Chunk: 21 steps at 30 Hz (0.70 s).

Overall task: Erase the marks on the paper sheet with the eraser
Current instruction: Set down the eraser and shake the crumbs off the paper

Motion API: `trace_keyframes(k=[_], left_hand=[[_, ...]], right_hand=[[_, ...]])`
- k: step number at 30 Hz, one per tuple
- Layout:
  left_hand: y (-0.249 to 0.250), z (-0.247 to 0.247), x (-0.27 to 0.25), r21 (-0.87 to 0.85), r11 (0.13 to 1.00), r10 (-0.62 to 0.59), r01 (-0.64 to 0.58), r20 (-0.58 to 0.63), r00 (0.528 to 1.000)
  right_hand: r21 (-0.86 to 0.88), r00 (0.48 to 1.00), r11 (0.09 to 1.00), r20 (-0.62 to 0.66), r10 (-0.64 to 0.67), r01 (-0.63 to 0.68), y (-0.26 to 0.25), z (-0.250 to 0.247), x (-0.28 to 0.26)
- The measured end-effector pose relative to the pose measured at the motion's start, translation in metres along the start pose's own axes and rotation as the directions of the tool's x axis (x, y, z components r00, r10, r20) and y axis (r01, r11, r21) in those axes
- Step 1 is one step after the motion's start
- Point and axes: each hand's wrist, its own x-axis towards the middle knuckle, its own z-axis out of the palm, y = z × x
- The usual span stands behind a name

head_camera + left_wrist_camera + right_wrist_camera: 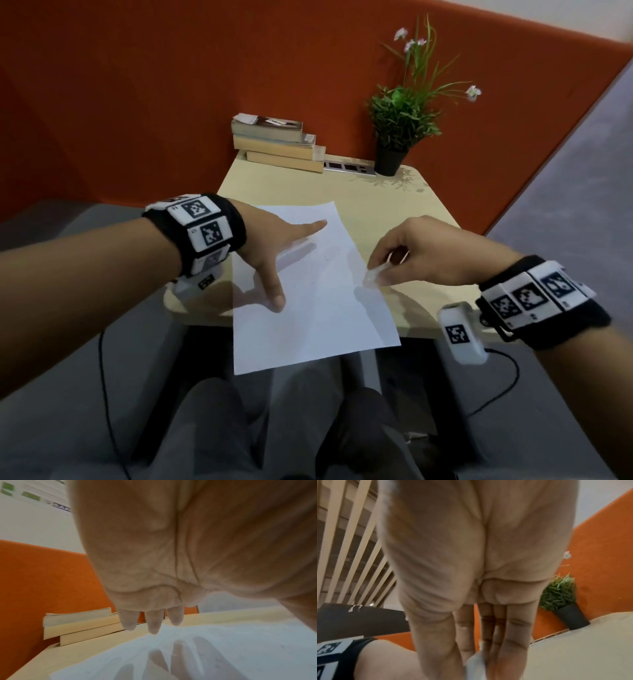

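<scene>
A white paper sheet [318, 301] lies on the small beige table [380, 202], its near end hanging over the front edge. My left hand [274, 253] is spread flat over the sheet's left half, fingers straight; in the left wrist view the left hand [154, 620] hovers just above the paper [223, 649], casting a shadow. My right hand [407, 257] pinches a white eraser [373, 275] at the sheet's right edge; the right wrist view shows the eraser [476, 665] between thumb and fingers. A faint mark [327, 257] shows mid-sheet.
Three stacked books [277, 144] sit at the table's back left, beside a grey power strip [349, 168] and a potted plant [397, 126] at the back right. An orange partition [171, 102] stands behind. My legs [222, 428] are below the table.
</scene>
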Motion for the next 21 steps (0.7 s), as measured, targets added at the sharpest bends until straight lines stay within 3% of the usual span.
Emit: trace_keyframes(k=[3,7,10,21], left_hand=[[-0.016,-0.008,-0.014,-0.04,0.999,0.003,-0.005,-0.047,0.999],[-0.04,-0.013,-0.032,-0.009,0.995,-0.096,0.096,-0.125,0.988],[-0.053,-0.014,-0.035,-0.019,0.994,-0.107,0.106,-0.131,0.986],[-0.046,-0.034,-0.003,0.001,0.993,-0.11,0.115,-0.293,0.95]], right_hand=[[-0.01,0.999,1.0,-0.029,0.03,-0.03,0.012,-0.002,-0.015],[-0.071,0.997,0.995,0.028,0.078,-0.076,0.02,0.007,-0.02],[-0.127,0.992,0.985,0.031,0.124,-0.119,0.026,0.015,-0.012],[-0.254,0.961,0.927,-0.077,0.264,-0.275,0.029,0.035,0.029]])
